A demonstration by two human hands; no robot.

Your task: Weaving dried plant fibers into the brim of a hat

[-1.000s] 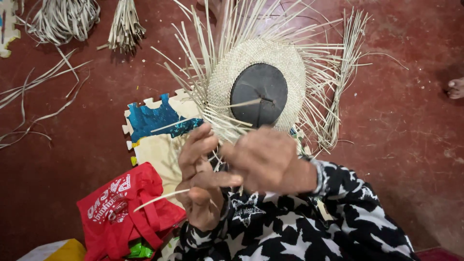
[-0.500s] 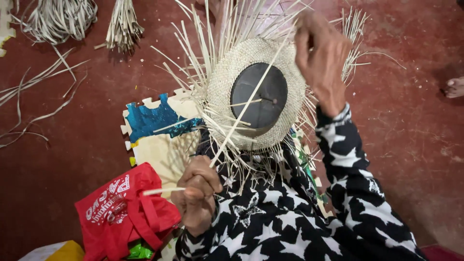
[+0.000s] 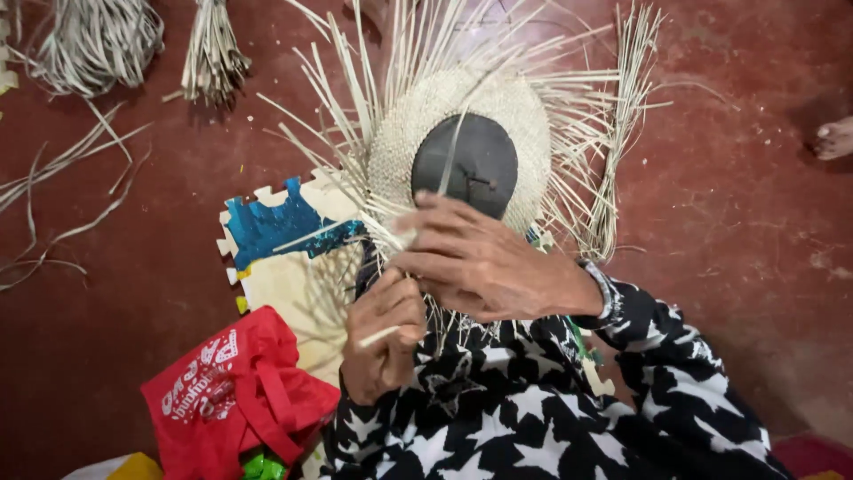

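Woven disc (image 3: 498, 107), pale straw, lies on the red floor (image 3: 729, 204) just ahead of the person, partly over a foam mat (image 3: 284, 267); loose strips (image 3: 373, 80) fan out from its rim on all sides. A dark round form (image 3: 466, 164) sits at its centre. Right hand (image 3: 484, 262) lies over the near rim, fingers (image 3: 444, 213) curled, thumb and forefinger pinched shut on a thin strip (image 3: 451, 151) that runs up across the dark form. Left hand (image 3: 384, 333) sits just below and beside it, fingers closed in a loose fist around another strip end (image 3: 378, 337) that pokes out to the left. The two hands touch or nearly touch; cannot tell which. Both sleeves (image 3: 533, 409) black with white stars. Mat is cream with a blue patch, jigsaw edge. Red bag (image 3: 235, 391) lies on the floor left of the left forearm, green item under it. Bundles of straw (image 3: 213, 53) lie at the far left, well apart; single strands (image 3: 62, 178) trail across the floor at the left edge. Another person's toes (image 3: 835, 138) show at the right edge.
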